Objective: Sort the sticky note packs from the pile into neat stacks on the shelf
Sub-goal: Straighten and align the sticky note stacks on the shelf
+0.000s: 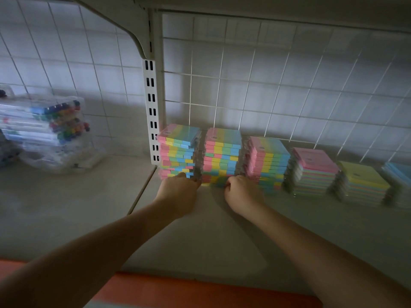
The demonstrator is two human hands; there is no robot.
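Note:
Several stacks of wrapped sticky note packs stand in a row along the back of the shelf (211,230). The second stack from the left (222,156) has striped pink, yellow, green and blue packs. My left hand (179,192) reaches to the gap between the leftmost stack (178,150) and the second one, fingers curled at the base. My right hand (241,192) has curled fingers at the bottom right corner of the second stack. Both hands seem to grip its lowest packs. Further right stand a third striped stack (266,161), a pink-topped stack (311,172) and a yellow-topped stack (362,185).
A slotted white upright (152,112) and a wire grid back panel (278,90) bound the shelf. On the neighbouring shelf at left lie clear packs of coloured markers (51,132). An orange strip (200,292) runs along the front edge. A blue-topped stack (400,174) sits at far right.

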